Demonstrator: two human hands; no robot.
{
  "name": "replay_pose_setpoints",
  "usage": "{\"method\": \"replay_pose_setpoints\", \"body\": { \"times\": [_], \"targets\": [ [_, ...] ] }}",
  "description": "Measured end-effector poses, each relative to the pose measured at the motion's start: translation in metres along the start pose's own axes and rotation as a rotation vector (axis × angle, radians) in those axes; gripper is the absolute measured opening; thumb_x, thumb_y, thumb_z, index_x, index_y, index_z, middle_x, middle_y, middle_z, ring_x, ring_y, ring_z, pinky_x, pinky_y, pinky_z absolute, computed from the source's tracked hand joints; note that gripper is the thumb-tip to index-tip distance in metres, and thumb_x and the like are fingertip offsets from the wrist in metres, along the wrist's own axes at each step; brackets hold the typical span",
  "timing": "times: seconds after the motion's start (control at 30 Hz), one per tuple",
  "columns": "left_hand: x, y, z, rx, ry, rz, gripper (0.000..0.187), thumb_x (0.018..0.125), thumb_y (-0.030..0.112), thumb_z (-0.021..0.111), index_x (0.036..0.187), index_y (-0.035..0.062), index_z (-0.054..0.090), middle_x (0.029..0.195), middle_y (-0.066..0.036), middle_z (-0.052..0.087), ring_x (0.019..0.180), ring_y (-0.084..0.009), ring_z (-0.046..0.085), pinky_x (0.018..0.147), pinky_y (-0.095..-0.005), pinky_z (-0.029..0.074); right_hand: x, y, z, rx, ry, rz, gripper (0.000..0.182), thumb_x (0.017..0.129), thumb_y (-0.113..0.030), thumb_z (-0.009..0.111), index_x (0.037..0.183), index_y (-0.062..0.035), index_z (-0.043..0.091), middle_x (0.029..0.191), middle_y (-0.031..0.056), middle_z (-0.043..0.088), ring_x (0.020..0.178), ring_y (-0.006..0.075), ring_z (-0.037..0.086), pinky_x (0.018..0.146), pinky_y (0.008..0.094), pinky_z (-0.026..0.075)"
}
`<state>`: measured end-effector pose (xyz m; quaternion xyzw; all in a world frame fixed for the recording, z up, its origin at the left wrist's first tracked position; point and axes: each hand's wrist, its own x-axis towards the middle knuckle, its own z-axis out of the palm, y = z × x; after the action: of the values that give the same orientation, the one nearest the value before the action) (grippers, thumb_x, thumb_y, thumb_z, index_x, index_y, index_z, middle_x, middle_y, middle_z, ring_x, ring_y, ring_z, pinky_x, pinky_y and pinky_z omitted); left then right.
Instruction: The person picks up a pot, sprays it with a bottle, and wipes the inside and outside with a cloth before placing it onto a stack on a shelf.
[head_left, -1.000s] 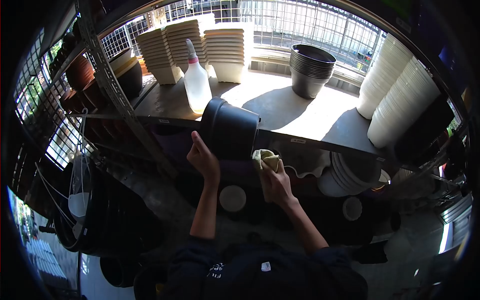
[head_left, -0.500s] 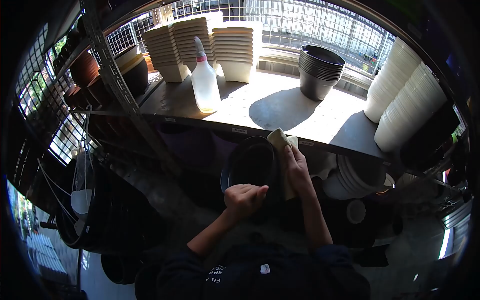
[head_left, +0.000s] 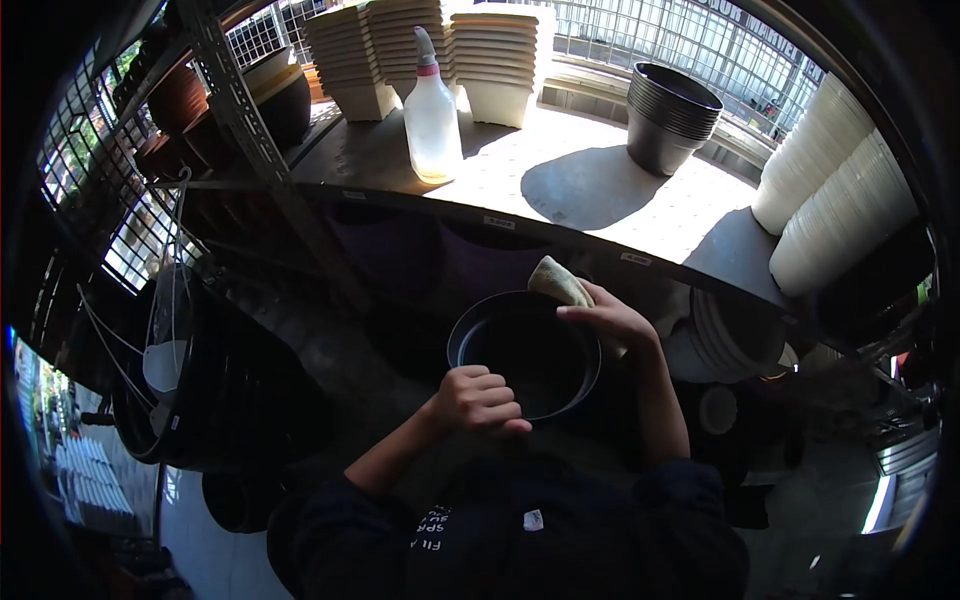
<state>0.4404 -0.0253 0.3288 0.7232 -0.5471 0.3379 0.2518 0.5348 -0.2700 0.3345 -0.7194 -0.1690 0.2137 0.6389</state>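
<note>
A round black plant pot (head_left: 525, 350) is held in front of my body, its open mouth facing me. My left hand (head_left: 478, 402) is closed on its near left rim, fingers curled over the edge. At the far right rim, my right hand (head_left: 615, 322) grips a folded pale cloth (head_left: 560, 283) that lies against the pot's edge. The pot's outer side and underside are mostly hidden in shadow. Beyond the pot, a spray bottle (head_left: 433, 130) with a red collar stands on the sunlit shelf (head_left: 520, 165).
Stacked cream square pots (head_left: 495, 65), a stack of black pots (head_left: 672, 120) and stacked white pots (head_left: 835, 190) stand on the shelf. A metal upright (head_left: 235, 100) rises at left. Large black tubs (head_left: 235, 380) sit lower left; white pots (head_left: 725, 340) are under the shelf.
The pot has turned so its mouth now faces me more fully. My right hand and the cloth have shifted onto its far rim. The view has tilted downward slightly.
</note>
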Motion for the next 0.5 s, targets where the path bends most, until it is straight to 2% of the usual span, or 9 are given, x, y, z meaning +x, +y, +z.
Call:
{"method": "replay_pose_setpoints", "body": {
  "times": [0.07, 0.13, 0.17, 0.2, 0.27, 0.3, 0.33, 0.4, 0.5],
  "targets": [
    [-0.018, -0.012, -0.006, 0.038, 0.062, -0.200, 0.041, 0.091, 0.039, 0.045, 0.069, 0.0110, 0.064, 0.057, 0.001, 0.047, 0.055, -0.0121, 0.050, 0.051, -0.0270, 0.035, -0.002, 0.006, 0.007, -0.100, -0.002, 0.048, 0.049, 0.081, -0.024, 0.063, 0.119, 0.0014, 0.048, 0.101, 0.0046, 0.055, 0.095, 0.0109, 0.051, 0.086, 0.0248, 0.039],
    [-0.014, -0.015, -0.018, 0.187, 0.187, -0.539, 0.029, 0.085, 0.038, 0.054, 0.089, 0.0116, 0.063, 0.086, -0.005, 0.051, 0.080, -0.0162, 0.050, 0.065, -0.0309, 0.039, 0.001, 0.026, 0.018, 0.048, 0.167, -0.045, 0.046, 0.076, -0.011, 0.064, 0.118, 0.0007, 0.049, 0.096, 0.0035, 0.055, 0.086, 0.0090, 0.052, 0.078, 0.0234, 0.042],
    [-0.015, -0.016, -0.018, 0.178, 0.279, -0.762, 0.052, 0.080, 0.043, 0.058, 0.119, 0.0091, 0.051, 0.110, -0.014, 0.041, 0.099, -0.0238, 0.042, 0.078, -0.0362, 0.038, 0.003, 0.039, 0.021, 0.083, 0.240, -0.102, 0.045, 0.076, -0.010, 0.063, 0.117, 0.0005, 0.049, 0.096, 0.0034, 0.056, 0.085, 0.0085, 0.052, 0.077, 0.0230, 0.043],
    [-0.021, -0.019, -0.018, 0.319, 0.255, -0.913, 0.069, 0.077, 0.045, 0.058, 0.131, 0.0062, 0.037, 0.117, -0.018, 0.033, 0.101, -0.0284, 0.040, 0.086, -0.0399, 0.039, 0.002, 0.042, 0.027, 0.118, 0.312, -0.156, 0.044, 0.076, -0.009, 0.063, 0.117, 0.0004, 0.049, 0.095, 0.0033, 0.056, 0.083, 0.0080, 0.052, 0.075, 0.0226, 0.043],
    [-0.030, -0.015, -0.017, -0.182, 0.190, -1.439, 0.074, 0.081, 0.043, 0.055, 0.138, 0.0049, 0.026, 0.125, -0.020, 0.029, 0.111, -0.0338, 0.039, 0.096, -0.0428, 0.035, -0.001, 0.043, 0.040, 0.065, 0.460, -0.245, 0.027, 0.077, -0.005, 0.061, 0.103, -0.0015, 0.054, 0.083, -0.0016, 0.052, 0.075, 0.0051, 0.049, 0.067, 0.0213, 0.042],
    [-0.045, -0.018, -0.010, -0.354, 0.127, -1.537, 0.070, 0.086, 0.038, 0.050, 0.140, 0.0029, 0.022, 0.132, -0.024, 0.029, 0.122, -0.0358, 0.035, 0.101, -0.0397, 0.031, -0.001, 0.044, 0.044, 0.060, 0.479, -0.268, 0.025, 0.077, -0.006, 0.062, 0.100, -0.0018, 0.054, 0.081, -0.0024, 0.051, 0.074, 0.0047, 0.049, 0.066, 0.0214, 0.041],
    [-0.057, -0.021, -0.005, -0.633, 0.112, -1.410, 0.062, 0.091, 0.033, 0.043, 0.140, 0.0017, 0.022, 0.135, -0.025, 0.033, 0.127, -0.0321, 0.033, 0.103, -0.0343, 0.029, 0.000, 0.044, 0.049, 0.054, 0.498, -0.294, 0.023, 0.078, -0.008, 0.063, 0.098, -0.0021, 0.054, 0.079, -0.0032, 0.049, 0.073, 0.0044, 0.048, 0.064, 0.0216, 0.041],
    [-0.068, -0.013, 0.004, -0.775, 0.016, -1.659, 0.056, 0.093, 0.028, 0.040, 0.138, -0.0011, 0.024, 0.134, -0.022, 0.038, 0.125, -0.0275, 0.036, 0.103, -0.0307, 0.028, 0.001, 0.045, 0.055, 0.029, 0.509, -0.328, 0.022, 0.079, -0.010, 0.065, 0.097, -0.0030, 0.054, 0.078, -0.0042, 0.051, 0.071, 0.0030, 0.047, 0.064, 0.0202, 0.040],
    [-0.089, -0.006, 0.011, -0.802, 0.313, -1.694, 0.054, 0.090, 0.020, 0.038, 0.136, -0.0051, 0.025, 0.136, -0.020, 0.036, 0.126, -0.0259, 0.034, 0.104, -0.0300, 0.025, 0.005, 0.030, 0.063, -0.038, 0.506, -0.318, 0.023, 0.080, -0.016, 0.068, 0.093, -0.0035, 0.054, 0.075, -0.0044, 0.051, 0.070, 0.0026, 0.048, 0.062, 0.0197, 0.040]
  ]
}}
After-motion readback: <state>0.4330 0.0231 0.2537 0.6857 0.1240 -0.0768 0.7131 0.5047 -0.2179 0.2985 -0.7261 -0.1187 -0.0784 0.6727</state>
